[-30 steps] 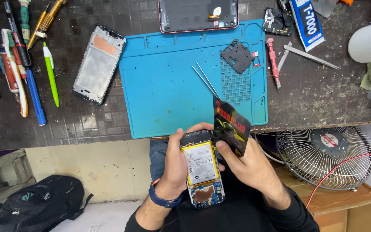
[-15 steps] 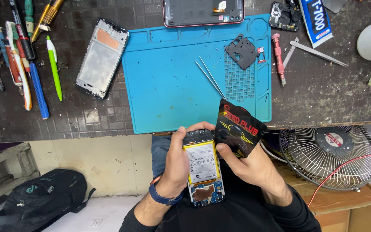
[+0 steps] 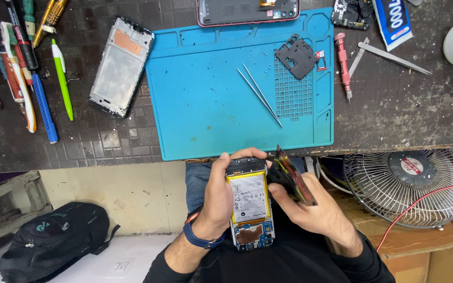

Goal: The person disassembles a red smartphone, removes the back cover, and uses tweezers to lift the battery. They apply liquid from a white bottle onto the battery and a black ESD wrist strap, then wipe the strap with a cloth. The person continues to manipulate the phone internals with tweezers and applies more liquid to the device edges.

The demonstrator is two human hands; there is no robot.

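Left hand (image 3: pixel 221 196) is gripping an opened phone (image 3: pixel 249 207) w/ yellow battery showing, fingers curled round its top edge, holding it over the lap just below the counter (image 3: pixel 405 110) edge. Right hand (image 3: pixel 310 209) is pinching a dark back cover (image 3: pixel 291 175), tilted on edge, touching the phone's right side. Beyond the hands, tweezers (image 3: pixel 260 94) are lying on a blue mat (image 3: pixel 205 115); a fan (image 3: pixel 410 186) is sitting right of the right hand.
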